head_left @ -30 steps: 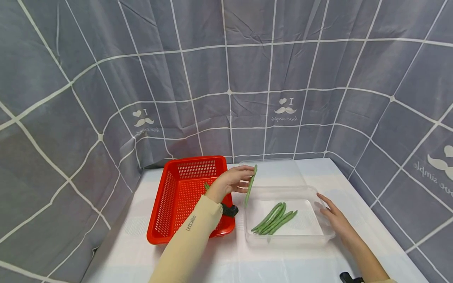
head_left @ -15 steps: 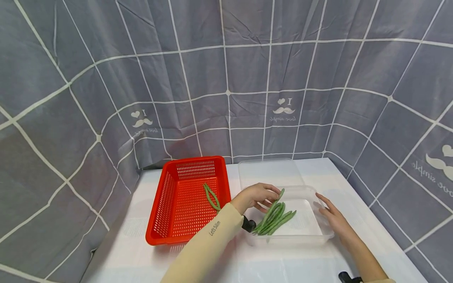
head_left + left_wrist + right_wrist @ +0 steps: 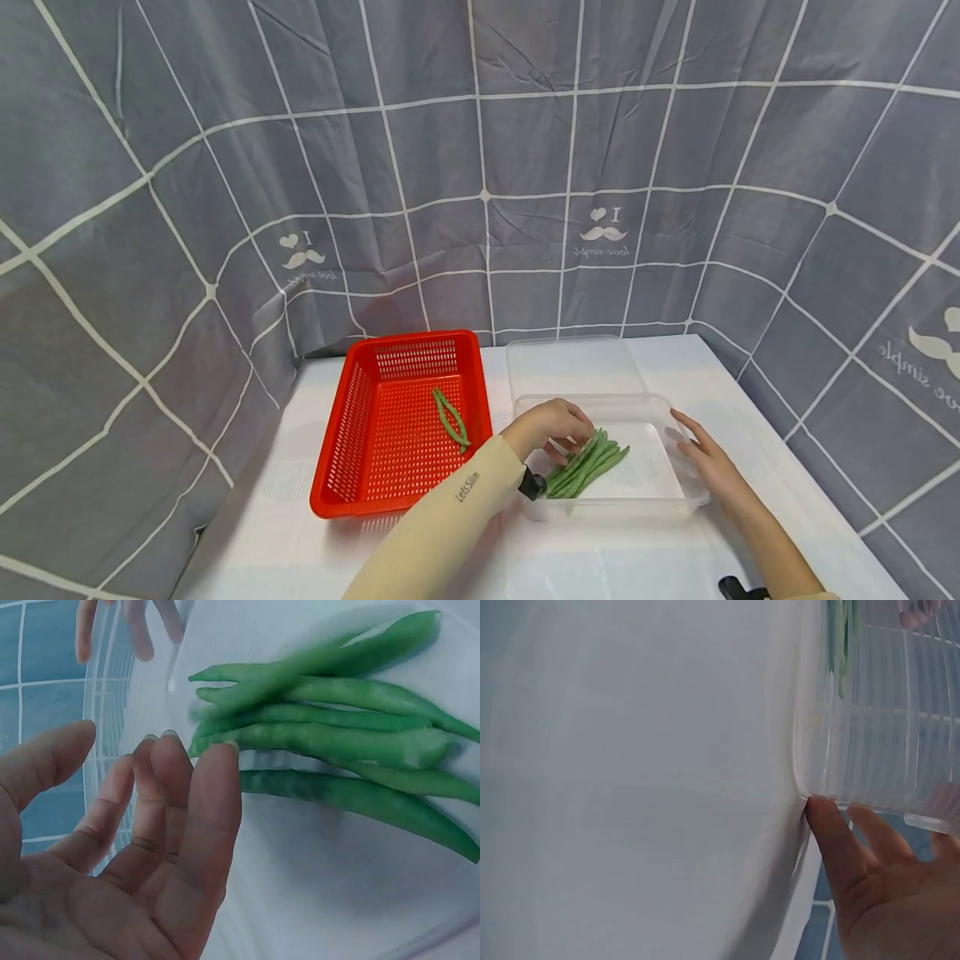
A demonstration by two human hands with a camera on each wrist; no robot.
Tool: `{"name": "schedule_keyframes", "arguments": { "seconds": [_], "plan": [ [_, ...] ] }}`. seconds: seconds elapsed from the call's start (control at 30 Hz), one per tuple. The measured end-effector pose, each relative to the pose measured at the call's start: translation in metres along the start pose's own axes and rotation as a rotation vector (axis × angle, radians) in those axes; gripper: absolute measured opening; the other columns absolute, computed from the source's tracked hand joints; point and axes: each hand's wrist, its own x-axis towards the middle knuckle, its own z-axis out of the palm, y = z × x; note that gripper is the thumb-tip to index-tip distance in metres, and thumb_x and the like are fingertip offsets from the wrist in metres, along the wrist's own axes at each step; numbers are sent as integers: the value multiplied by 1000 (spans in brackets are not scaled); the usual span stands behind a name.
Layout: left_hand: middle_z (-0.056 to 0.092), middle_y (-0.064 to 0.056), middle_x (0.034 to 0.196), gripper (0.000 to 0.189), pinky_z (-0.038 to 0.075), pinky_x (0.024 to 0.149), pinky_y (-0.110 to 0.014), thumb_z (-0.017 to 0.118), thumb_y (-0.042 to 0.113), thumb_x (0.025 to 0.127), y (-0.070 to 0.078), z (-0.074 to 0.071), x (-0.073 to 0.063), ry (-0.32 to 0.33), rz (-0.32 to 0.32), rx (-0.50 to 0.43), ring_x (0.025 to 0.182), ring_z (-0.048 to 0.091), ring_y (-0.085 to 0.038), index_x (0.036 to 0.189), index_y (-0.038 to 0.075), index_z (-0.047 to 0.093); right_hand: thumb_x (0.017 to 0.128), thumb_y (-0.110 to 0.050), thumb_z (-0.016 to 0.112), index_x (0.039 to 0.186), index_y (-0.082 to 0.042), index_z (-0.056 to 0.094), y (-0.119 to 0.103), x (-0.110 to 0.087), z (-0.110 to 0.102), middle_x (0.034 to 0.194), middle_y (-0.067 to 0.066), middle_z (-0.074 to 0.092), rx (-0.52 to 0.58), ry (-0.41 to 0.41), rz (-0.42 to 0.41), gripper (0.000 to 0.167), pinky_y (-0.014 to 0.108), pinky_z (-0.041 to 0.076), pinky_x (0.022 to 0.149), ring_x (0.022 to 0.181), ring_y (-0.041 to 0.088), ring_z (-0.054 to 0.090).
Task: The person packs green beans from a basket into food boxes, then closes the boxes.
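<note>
A small pile of green beans point(image 3: 596, 465) lies in a clear plastic container point(image 3: 637, 502). My left hand point(image 3: 551, 427) is over the container's left side, beside the pile. In the left wrist view, its thumb stands apart from the fingers, and nothing is held between them. Its fingertips are at the ends of the green beans point(image 3: 322, 741); the topmost bean looks blurred. My right hand point(image 3: 712, 468) rests against the container's right wall. The right wrist view has its fingers point(image 3: 840, 847) touching the outside of the container near a corner.
A red perforated basket point(image 3: 337, 467) stands to the left, with a few green beans point(image 3: 450, 417) inside near its right wall. A clear lid point(image 3: 570, 367) lies behind the container. Grey curtain point(image 3: 525, 233) with white lines closes off the back and sides of the white-covered table point(image 3: 285, 542).
My left hand has carried a green bean from beside the basket rightward to the container and let it go onto the pile. My right hand has stayed at the container's right wall.
</note>
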Motion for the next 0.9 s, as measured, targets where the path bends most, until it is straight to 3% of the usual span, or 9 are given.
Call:
{"name": "schedule_keyframes", "arguments": {
  "seconds": [0.2,0.4,0.53,0.67,0.9],
  "plan": [
    [74,-13,96,16,69,79,-47,71,14,99,0,-3,-1,8,-8,-42,85,75,-24,108,3,77,116,-24,35,172,-25,5,-1,-1,1,178,24,-7,5,0,-11,64,85,11,122,159,61,3],
    [72,-11,97,24,69,78,-48,71,18,100,4,-12,-7,-5,18,-132,90,75,-25,117,1,75,116,-25,35,172,-22,7,-1,-2,0,177,26,-5,2,1,-29,63,85,13,121,158,62,7],
    [73,-13,105,26,69,81,-47,71,20,101,11,-31,-16,16,47,-223,91,74,-22,120,3,74,115,-25,36,172,-21,6,-1,0,0,177,26,-5,-5,-2,-28,64,85,13,122,158,62,6],
    [71,-14,114,29,69,86,-46,68,21,103,17,-58,-28,76,74,-302,91,71,-19,126,3,71,115,-26,36,172,-22,5,-2,1,-1,177,25,-7,-2,-6,-22,65,85,11,122,159,62,4],
    [67,-7,107,33,67,92,-45,68,21,103,11,-102,-46,184,84,-416,94,68,-20,130,2,66,116,-27,34,172,-22,3,-3,0,1,177,25,-8,5,-18,-19,64,86,12,120,158,62,5]
  ]
}}
